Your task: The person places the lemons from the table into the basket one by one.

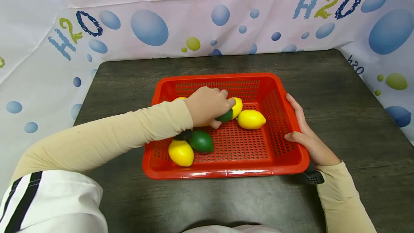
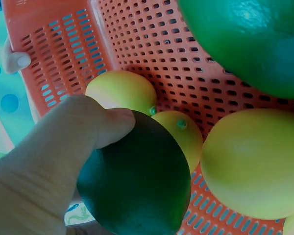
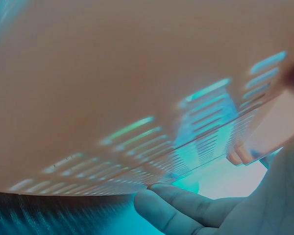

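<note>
Inside a red plastic basket (image 1: pixel 207 174), my left hand (image 1: pixel 208 105) holds a dark green lime (image 2: pixel 142 181), thumb on its upper side. Only part of that lime shows beyond the fingers in the head view. Just right of it lie two yellow lemons, one near the back (image 1: pixel 238 106) and one nearer (image 1: pixel 251 119). A second green lime (image 1: pixel 201 142) and another lemon (image 1: pixel 181 153) rest at the basket's front left. More yellow fruit is partly hidden under the left forearm. My right hand (image 1: pixel 307 137) grips the basket's right side, thumb over the rim and fingers outside.
The basket stands on a dark wood-grain table (image 1: pixel 129 78). Behind and beside the table hangs a white sheet (image 1: pixel 191 6) printed with bubbles and H2O lettering. The basket's slotted side wall (image 3: pixel 137 142) fills much of the right wrist view.
</note>
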The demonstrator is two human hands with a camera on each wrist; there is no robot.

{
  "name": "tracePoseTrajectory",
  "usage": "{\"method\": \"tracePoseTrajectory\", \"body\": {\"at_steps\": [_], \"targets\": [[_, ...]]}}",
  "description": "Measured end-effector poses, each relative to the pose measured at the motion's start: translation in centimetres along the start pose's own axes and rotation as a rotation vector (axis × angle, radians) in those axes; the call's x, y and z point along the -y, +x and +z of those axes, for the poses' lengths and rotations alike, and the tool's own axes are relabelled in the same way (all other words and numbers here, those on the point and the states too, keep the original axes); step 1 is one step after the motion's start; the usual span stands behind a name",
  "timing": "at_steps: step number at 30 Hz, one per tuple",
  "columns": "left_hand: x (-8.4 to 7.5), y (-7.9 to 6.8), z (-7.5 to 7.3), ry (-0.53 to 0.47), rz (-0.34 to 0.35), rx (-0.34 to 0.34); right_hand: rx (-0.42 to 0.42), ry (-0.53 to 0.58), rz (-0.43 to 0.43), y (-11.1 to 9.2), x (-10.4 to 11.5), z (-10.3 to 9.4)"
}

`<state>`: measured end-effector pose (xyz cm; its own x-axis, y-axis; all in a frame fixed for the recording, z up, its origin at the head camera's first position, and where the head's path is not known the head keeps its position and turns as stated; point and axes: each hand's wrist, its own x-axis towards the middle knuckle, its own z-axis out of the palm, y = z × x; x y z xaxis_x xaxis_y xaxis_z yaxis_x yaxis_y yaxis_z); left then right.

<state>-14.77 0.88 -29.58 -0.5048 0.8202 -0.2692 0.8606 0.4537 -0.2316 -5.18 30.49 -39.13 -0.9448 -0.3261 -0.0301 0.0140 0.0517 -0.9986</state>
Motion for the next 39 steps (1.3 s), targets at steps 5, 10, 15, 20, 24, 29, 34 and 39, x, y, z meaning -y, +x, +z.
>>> {"method": "tracePoseTrajectory", "body": {"at_steps": [5, 10, 15, 20, 24, 29, 34, 39], "targets": [[-0.5, 0.4, 0.2, 0.019, 0.031, 0.010, 0.000, 0.001, 0.004, 0.0, 0.0, 0.0], [-1.1, 0.8, 0.3, 0.022, 0.062, 0.025, -0.002, -0.001, 0.004, 0.0, 0.0, 0.0], [-1.7, 1.2, 0.8, 0.014, 0.101, 0.027, -0.002, 0.002, 0.006, 0.0, -0.1, 0.0], [-2.4, 1.8, 1.3, 0.036, 0.127, -0.018, -0.002, 0.004, 0.008, 0.1, -0.1, 0.0], [-2.8, 2.4, 1.7, 0.060, 0.137, -0.048, -0.004, 0.005, 0.009, 0.1, -0.1, 0.0], [-3.4, 3.1, 2.0, 0.068, 0.152, -0.044, -0.001, 0.006, 0.003, 0.0, -0.1, -0.1], [-4.1, 3.6, 2.7, 0.084, 0.171, -0.035, 0.000, 0.009, 0.008, 0.1, -0.1, 0.0], [-4.8, 3.9, 3.0, 0.084, 0.169, -0.046, 0.002, 0.008, 0.008, 0.0, 0.0, 0.0]]}}
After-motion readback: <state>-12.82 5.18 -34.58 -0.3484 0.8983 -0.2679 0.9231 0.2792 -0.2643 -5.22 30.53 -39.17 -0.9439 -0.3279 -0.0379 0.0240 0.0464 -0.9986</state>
